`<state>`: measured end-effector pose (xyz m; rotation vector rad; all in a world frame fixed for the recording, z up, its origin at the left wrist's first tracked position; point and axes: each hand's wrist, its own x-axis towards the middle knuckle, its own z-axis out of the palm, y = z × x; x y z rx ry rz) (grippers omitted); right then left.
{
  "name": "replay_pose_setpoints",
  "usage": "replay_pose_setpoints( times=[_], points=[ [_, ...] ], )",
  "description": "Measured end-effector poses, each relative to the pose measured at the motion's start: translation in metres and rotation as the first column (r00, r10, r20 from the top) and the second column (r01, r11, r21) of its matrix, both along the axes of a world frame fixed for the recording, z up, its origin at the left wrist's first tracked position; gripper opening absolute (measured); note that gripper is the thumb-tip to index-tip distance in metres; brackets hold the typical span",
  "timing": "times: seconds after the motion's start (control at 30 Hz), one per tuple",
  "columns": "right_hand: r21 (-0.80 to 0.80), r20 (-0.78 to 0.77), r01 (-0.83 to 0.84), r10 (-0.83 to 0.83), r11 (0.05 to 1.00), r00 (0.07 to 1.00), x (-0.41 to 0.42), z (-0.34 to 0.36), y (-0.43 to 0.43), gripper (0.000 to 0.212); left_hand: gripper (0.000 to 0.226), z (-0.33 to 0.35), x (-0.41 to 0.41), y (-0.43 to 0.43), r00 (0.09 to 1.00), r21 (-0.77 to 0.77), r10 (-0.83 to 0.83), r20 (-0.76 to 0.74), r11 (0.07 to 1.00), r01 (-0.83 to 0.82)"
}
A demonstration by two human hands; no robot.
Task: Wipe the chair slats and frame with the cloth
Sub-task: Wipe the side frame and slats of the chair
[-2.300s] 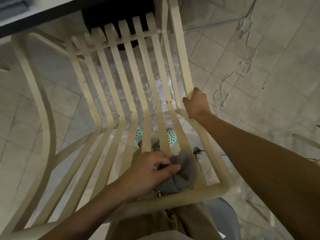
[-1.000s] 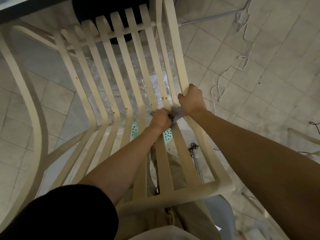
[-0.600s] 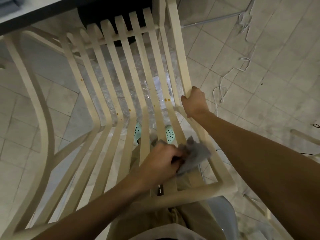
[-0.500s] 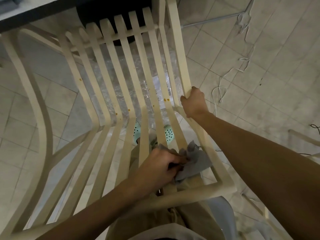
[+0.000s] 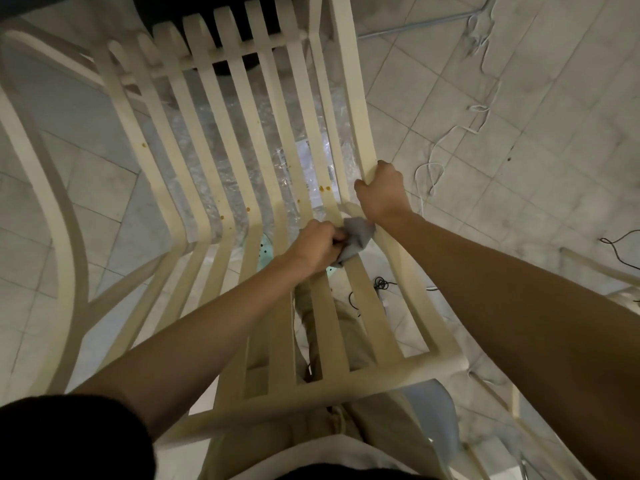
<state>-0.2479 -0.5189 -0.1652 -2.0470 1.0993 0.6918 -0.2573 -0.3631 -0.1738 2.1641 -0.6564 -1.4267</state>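
Left grip (image 5: 317,244) bunches the grey cloth (image 5: 358,233) on a slat (image 5: 363,299) running twelve to six; right grip (image 5: 381,192) clasps the frame (image 5: 353,98) at one o'clock.

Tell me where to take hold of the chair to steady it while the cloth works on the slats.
Take the right side rail just above the bend where seat meets back, coming from outside on the right and wrapping its edge. It is a narrow bar with open gaps on both sides, and holding there leaves the slats free for the cloth.
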Motion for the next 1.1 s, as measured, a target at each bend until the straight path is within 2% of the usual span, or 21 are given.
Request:
replay_pose_setpoints(
  times=[0.23,0.33,0.53,0.77,0.97,1.1],
  points=[
    [0.031,-0.023,0.010,-0.009,0.999,1.000,0.001,0.005,0.000,0.029,0.020,0.104,-0.024,0.029,0.991,-0.246,0.015,-0.131,0.968,-0.047],
    [0.033,-0.022,0.005,-0.004,0.999,1.000,0.002,0.006,0.000,0.028,0.022,0.147,-0.038,0.035,0.993,-0.326,-0.012,-0.115,0.945,-0.026],
    [0.026,-0.008,-0.024,0.024,0.999,1.000,0.001,0.010,-0.002,0.026,0.024,0.181,-0.045,0.054,0.983,-0.364,0.022,-0.184,0.927,-0.089],
    [-0.006,-0.026,-0.049,0.048,0.999,0.998,0.001,0.009,-0.001,0.027,0.030,0.145,-0.032,0.094,0.991,-0.271,0.124,-0.054,0.953,-0.134],
    [-0.018,-0.026,-0.048,0.048,0.999,0.999,0.002,0.009,0.000,0.028,0.022,0.046,-0.008,0.079,1.000,-0.107,0.008,0.009,0.994,-0.007],
    [-0.035,-0.022,-0.048,0.047,0.998,0.999,0.002,0.010,0.001,0.028,0.022,-0.004,0.014,0.065,1.000,-0.006,0.016,0.017,1.000,-0.016]
  ],
)
